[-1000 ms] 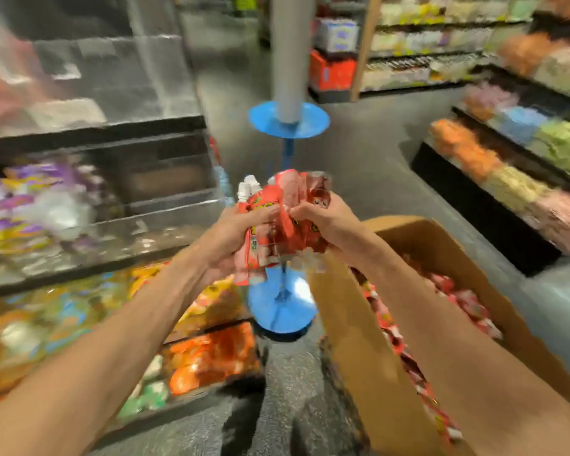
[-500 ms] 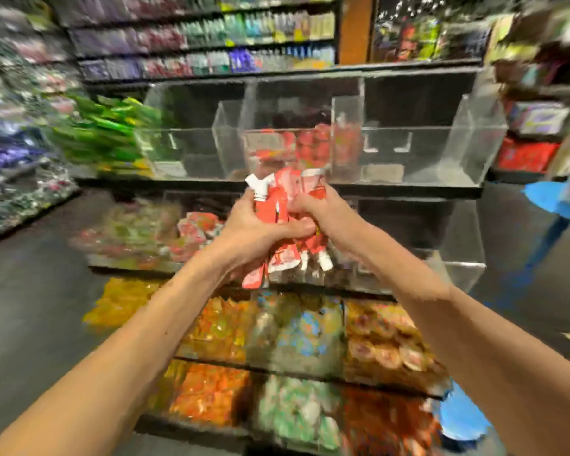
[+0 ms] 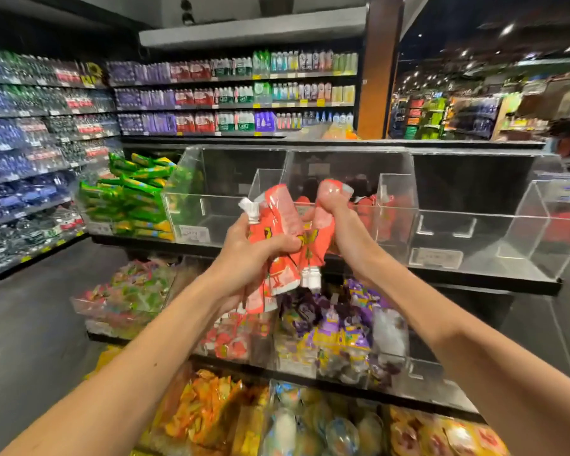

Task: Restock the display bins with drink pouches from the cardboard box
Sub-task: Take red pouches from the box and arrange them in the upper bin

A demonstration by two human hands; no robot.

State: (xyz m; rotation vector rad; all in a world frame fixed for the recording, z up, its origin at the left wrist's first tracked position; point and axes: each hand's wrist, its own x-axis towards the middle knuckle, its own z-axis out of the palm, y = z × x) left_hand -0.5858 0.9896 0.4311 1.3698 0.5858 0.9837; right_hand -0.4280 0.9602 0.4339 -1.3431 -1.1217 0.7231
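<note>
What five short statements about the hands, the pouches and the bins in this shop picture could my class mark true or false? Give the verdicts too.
1. The left hand and the right hand both grip a bunch of red drink pouches. True.
2. The clear bin behind the bunch already holds some red pouches. True.
3. The green packs are stacked to the right of the clear bins. False: they are stacked to the left.
4. The cardboard box stands in view under the hands. False: no box shows; purple pouches lie in a bin below.
5. Every white cap in the bunch points up. False: two caps hang downward.
</note>
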